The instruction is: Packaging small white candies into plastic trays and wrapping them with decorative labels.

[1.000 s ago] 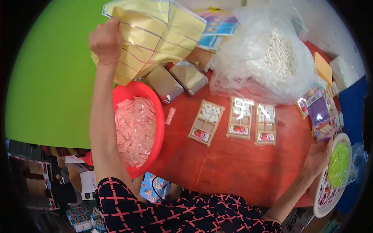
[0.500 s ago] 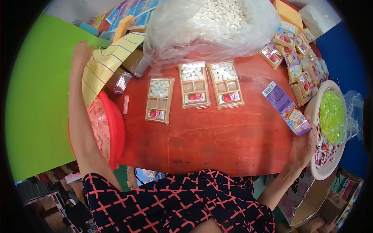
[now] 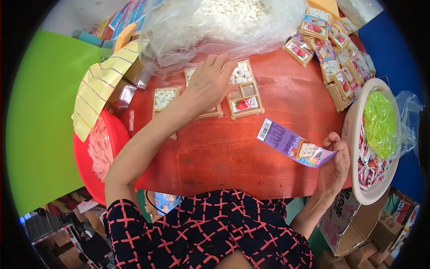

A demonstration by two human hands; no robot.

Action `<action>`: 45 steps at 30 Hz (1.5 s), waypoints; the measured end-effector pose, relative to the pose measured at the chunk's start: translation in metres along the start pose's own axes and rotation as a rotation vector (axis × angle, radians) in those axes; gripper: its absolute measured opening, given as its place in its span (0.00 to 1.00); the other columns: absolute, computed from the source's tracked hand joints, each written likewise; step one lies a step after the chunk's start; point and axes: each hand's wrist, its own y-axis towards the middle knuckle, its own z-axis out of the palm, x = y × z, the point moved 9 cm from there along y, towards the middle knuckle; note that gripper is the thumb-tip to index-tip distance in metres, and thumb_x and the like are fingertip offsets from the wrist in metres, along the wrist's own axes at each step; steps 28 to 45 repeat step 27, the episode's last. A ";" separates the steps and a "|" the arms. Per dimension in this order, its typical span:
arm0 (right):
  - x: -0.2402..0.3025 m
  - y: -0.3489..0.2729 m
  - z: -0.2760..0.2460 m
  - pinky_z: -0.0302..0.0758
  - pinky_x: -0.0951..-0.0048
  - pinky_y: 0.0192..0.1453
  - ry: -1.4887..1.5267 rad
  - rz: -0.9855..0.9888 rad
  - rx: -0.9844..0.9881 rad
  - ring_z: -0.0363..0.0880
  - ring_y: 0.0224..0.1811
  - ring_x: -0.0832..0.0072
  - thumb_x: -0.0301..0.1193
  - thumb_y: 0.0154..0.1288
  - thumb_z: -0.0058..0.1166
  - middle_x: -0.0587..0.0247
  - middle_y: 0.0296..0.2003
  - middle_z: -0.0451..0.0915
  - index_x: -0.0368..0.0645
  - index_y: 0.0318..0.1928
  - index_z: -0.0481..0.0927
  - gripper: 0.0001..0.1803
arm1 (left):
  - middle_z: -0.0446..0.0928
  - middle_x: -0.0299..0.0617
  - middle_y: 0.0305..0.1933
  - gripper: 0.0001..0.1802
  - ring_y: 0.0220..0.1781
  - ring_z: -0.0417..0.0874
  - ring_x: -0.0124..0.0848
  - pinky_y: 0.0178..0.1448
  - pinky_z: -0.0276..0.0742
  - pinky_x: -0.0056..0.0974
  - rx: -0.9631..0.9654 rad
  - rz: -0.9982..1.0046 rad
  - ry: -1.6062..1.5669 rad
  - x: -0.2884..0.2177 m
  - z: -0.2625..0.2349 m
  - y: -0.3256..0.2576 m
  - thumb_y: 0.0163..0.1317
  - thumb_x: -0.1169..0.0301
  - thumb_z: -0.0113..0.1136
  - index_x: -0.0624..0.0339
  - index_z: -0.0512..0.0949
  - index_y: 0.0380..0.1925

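My right hand (image 3: 333, 166) pinches one end of a purple printed card (image 3: 291, 145), which is bent and held above the red table at the right. My left hand (image 3: 209, 83) reaches over the middle tray (image 3: 217, 112), fingers bent downward and close together; what they hold, if anything, is hidden. The right-hand tray (image 3: 250, 102), beside those fingers, has white marshmallow-like pieces at its far end and a strawberry-printed packet at its near end. At the left, my forearm partly covers another tray (image 3: 164, 97) with white pieces.
A large clear bag of white pieces (image 3: 228, 20) lies at the back. Filled trays are piled (image 3: 342, 74) at the back right. A white basin (image 3: 351, 121) holds green strips and small packets. At left stand a red basin (image 3: 117, 136) of pink packets and striped yellow paper (image 3: 105, 83).
My left hand has swung from the yellow paper at the far left to the middle tray. The right hand has brought the card leftward from beside the white basin. The whole view has shifted slightly.
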 end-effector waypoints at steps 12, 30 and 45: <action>-0.013 -0.002 -0.016 0.62 0.74 0.51 0.050 0.064 -0.013 0.66 0.44 0.78 0.36 0.57 0.56 0.60 0.45 0.71 0.43 0.29 0.70 0.12 | 0.69 0.47 0.48 0.30 0.50 0.68 0.45 0.51 0.66 0.45 0.062 -0.080 -0.062 0.005 0.041 0.013 0.47 0.62 0.63 0.63 0.69 0.49; -0.014 -0.038 -0.018 0.62 0.74 0.51 -0.077 0.168 0.047 0.66 0.42 0.77 0.38 0.55 0.57 0.60 0.46 0.70 0.42 0.29 0.70 0.14 | 0.65 0.46 0.60 0.30 0.61 0.63 0.44 0.62 0.58 0.50 -0.017 -0.645 -1.042 -0.052 0.023 -0.062 0.55 0.60 0.61 0.57 0.65 0.56; -0.014 -0.038 -0.018 0.62 0.74 0.51 -0.077 0.168 0.047 0.66 0.42 0.77 0.38 0.55 0.57 0.60 0.46 0.70 0.42 0.29 0.70 0.14 | 0.65 0.46 0.60 0.30 0.61 0.63 0.44 0.62 0.58 0.50 -0.017 -0.645 -1.042 -0.052 0.023 -0.062 0.55 0.60 0.61 0.57 0.65 0.56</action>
